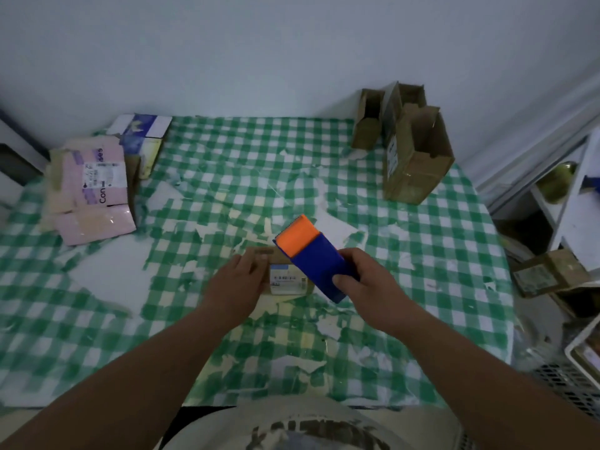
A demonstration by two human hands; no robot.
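A small brown cardboard box [285, 279] with a white label lies at the middle of the table with the green checked cloth [246, 164]. My left hand [238, 282] rests flat on the box's left side, fingers straight. My right hand [367, 280] grips a blue and orange box [311, 251], tilted, with its orange end up and away from me. That box hangs just over the right part of the cardboard box.
A stack of pink packets [92, 190] and a white and blue carton [143, 134] lie at the far left. Three open cardboard boxes [412, 157] stand at the far right. More boxes [548, 274] and a white shelf [571, 196] sit beyond the table's right edge.
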